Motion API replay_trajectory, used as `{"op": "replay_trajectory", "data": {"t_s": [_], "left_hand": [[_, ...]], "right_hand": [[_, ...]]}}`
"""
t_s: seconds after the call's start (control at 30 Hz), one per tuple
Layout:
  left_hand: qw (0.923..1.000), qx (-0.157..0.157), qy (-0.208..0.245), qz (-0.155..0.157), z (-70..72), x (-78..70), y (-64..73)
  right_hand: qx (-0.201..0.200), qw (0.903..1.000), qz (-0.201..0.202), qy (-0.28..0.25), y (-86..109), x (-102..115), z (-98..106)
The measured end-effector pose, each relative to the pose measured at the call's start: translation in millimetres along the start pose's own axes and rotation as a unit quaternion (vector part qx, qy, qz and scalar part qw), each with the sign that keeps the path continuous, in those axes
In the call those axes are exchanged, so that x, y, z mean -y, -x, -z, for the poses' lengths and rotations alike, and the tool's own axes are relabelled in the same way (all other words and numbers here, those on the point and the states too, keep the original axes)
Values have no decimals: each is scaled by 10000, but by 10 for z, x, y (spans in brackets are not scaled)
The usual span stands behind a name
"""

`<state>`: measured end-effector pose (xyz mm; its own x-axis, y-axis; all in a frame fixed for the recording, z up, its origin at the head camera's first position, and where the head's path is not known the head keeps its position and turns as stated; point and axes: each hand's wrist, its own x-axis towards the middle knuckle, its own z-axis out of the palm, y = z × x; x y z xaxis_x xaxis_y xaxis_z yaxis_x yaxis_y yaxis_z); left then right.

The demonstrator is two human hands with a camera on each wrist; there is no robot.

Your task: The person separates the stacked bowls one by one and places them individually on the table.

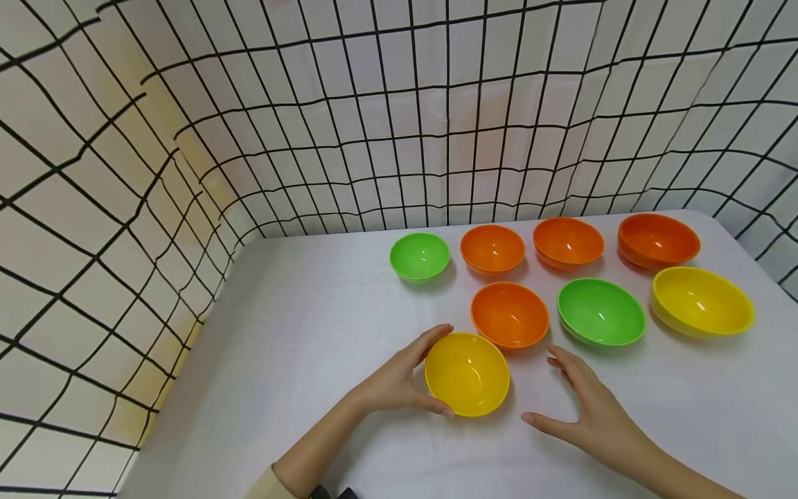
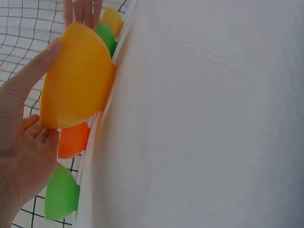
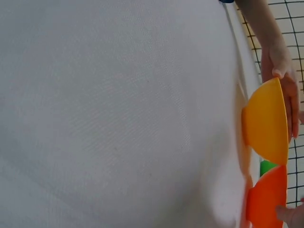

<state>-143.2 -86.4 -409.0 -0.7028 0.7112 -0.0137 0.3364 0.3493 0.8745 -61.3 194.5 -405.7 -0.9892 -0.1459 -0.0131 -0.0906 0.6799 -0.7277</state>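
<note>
A small yellow bowl (image 1: 467, 378) stands upright on the white table near its middle. My left hand (image 1: 399, 378) holds it from the left side, thumb at the near rim and fingers at the far rim. In the left wrist view the thumb lies along the wall of the yellow bowl (image 2: 78, 78). Just behind it is an orange bowl (image 1: 510, 315), close to its rim. To the right, my right hand (image 1: 592, 412) hovers with thumb and fingers spread apart, holding nothing. A larger green bowl (image 1: 601, 312) stands beyond the right fingertips.
Along the back stand a small green bowl (image 1: 420, 256) and three orange bowls, the leftmost (image 1: 492, 248) smallest and the rightmost (image 1: 657, 240) largest. A large yellow bowl (image 1: 702, 301) stands at the right. A white sheet with black grid lines (image 1: 374, 111) rises behind the table (image 1: 299, 312).
</note>
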Motion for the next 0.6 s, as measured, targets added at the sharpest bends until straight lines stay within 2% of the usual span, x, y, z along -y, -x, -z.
{"op": "replay_trajectory", "data": {"t_s": [0.1, 0.23, 0.4, 0.5, 0.6], "left_hand": [[10000, 32, 28, 73, 30, -157, 31], [9999, 28, -47, 95, 39, -184, 35], [9999, -26, -111, 43, -16, 13, -6], [9998, -60, -167, 19, -41, 133, -28], [9996, -80, -261, -46, -42, 183, -33]], "right_hand": [[-158, 9983, 538, 124, 11, -2, -32], [-299, 9897, 1390, 171, -42, -47, -102], [-265, 9826, 1834, 135, -110, -63, -170], [-361, 9812, 1889, 178, -140, -58, -187], [-445, 9792, 1955, 305, -168, -47, -203]]}}
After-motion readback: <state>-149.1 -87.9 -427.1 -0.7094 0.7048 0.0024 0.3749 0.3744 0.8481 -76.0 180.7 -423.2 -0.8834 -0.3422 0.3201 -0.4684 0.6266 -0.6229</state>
